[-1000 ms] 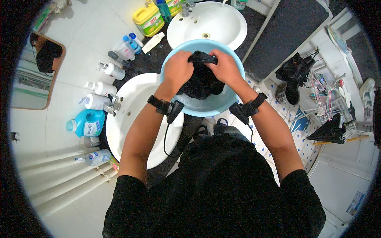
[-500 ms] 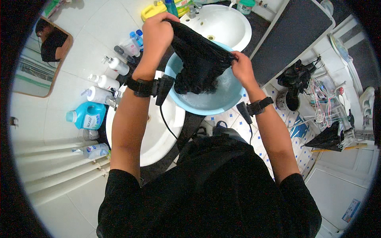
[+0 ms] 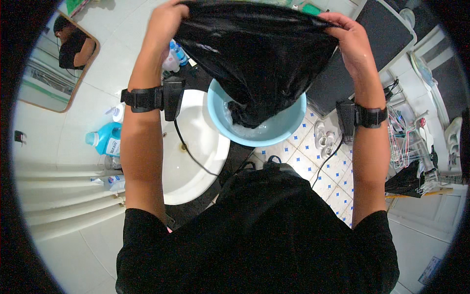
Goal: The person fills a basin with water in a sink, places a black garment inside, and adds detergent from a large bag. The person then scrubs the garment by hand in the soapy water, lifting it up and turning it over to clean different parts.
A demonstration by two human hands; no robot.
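A wet black garment (image 3: 259,49) is stretched wide between my raised hands at the top of the view. My left hand (image 3: 166,24) grips its left upper edge, fingers closed on the cloth. At the opposite edge, my right hand (image 3: 345,34) pinches the fabric between thumb and fingers. The lower end of the garment hangs bunched into a light blue basin (image 3: 223,120), where sudsy water shows around it. Which kind of garment it is, I cannot tell.
To the left of the basin is a white sink (image 3: 196,166). A blue detergent bottle (image 3: 105,139) stands by the wall, below a mirror (image 3: 58,63). Wire hangers (image 3: 404,127) crowd the right side, and white shoes (image 3: 324,139) rest on the tiled floor.
Both hands have risen and moved farther apart, spreading the black garment wide. Most of the cloth has lifted above the basin, and it now covers the far sink.
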